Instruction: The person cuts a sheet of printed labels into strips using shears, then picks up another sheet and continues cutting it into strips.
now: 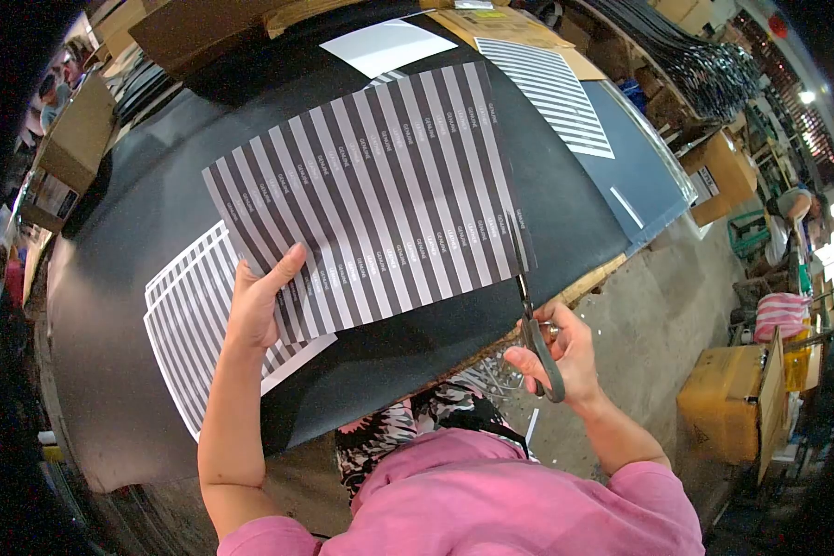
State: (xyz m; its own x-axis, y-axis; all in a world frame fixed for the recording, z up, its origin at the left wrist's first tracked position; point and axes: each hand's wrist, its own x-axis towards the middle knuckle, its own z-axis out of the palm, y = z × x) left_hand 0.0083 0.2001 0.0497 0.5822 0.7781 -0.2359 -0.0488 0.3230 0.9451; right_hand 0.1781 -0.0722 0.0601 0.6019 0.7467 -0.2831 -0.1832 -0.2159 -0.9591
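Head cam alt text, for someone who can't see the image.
A person's left hand holds a striped sheet above a dark tabletop, while the right hand holds scissors with the blades at the sheet's right edge. More striped sheets lie at the left, and a white sheet lies at the far side.

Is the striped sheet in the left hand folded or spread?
Spread: the striped sheet shows its broad printed face with no fold visible, the left hand gripping its left side and scissors at its right edge.
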